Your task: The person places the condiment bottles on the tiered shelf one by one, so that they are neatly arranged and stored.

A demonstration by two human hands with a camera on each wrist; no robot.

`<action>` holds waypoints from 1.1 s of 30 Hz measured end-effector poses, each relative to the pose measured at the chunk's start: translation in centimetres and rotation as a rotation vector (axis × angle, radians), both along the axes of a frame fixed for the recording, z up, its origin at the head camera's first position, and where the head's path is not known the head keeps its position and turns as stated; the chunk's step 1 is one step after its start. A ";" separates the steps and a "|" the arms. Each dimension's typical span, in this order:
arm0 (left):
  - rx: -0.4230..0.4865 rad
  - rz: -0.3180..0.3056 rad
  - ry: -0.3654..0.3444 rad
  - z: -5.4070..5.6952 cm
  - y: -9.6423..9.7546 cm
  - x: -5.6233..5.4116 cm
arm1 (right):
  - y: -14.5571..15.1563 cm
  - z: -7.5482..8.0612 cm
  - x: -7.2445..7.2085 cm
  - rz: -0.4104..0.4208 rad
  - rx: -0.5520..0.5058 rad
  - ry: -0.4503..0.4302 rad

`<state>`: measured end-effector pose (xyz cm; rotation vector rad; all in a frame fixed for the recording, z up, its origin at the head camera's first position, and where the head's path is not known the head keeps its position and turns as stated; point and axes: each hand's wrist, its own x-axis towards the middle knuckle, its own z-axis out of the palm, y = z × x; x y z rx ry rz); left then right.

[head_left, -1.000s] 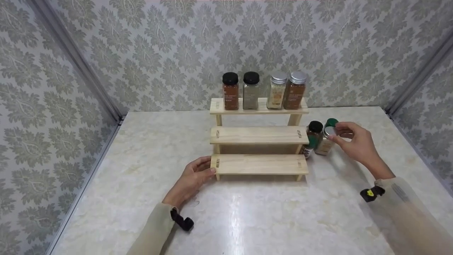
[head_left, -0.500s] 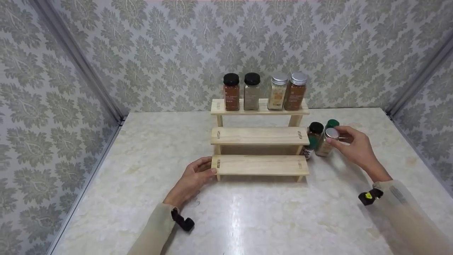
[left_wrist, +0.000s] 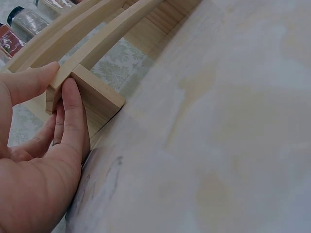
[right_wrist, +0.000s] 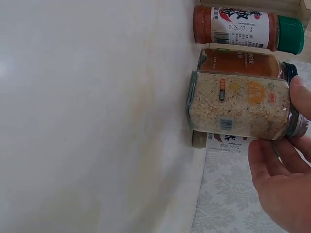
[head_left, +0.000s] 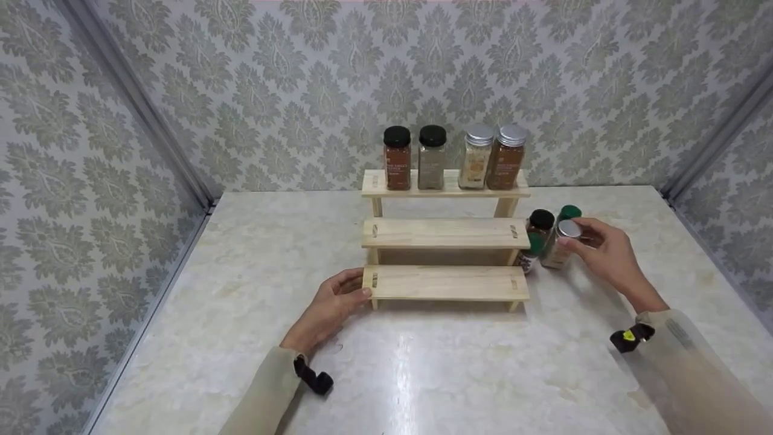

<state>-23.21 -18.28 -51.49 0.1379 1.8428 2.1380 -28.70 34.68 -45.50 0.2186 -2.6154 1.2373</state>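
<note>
R hand [head_left: 611, 251] pinches silver-lidded jar [head_left: 555, 256] nr. lid; jar lies L of palm, R of rack [head_left: 447, 283], long axis approx. vert. L hand [head_left: 329, 305], farther off, grips rack's bottom-step L end.

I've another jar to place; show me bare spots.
Bare: middle shelf, end to end; bottom shelf past the left hand; table between rack and left wall. Crowded: top shelf; right of rack, four jars by the right hand.
</note>
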 end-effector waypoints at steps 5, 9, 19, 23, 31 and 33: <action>0.003 0.003 0.006 -0.1 0.0 -0.1 | 0.1 1.1 0.3 -0.003 -0.012 0.047; 0.003 0.018 0.008 -0.1 0.1 -0.2 | 0.2 2.7 0.7 0.001 -0.034 0.098; -0.011 0.035 -0.014 -0.1 0.3 -0.2 | -1.8 7.4 2.5 0.032 -0.143 0.194; -0.019 0.023 -0.006 -0.1 0.2 -0.1 | -3.4 9.0 3.1 0.065 -0.164 0.208; -0.024 0.003 0.015 -0.1 0.1 -0.1 | -7.6 11.5 3.1 0.143 -0.204 0.227; -0.031 0.004 0.015 -0.1 0.1 -0.1 | -8.7 12.0 3.0 0.154 -0.212 0.224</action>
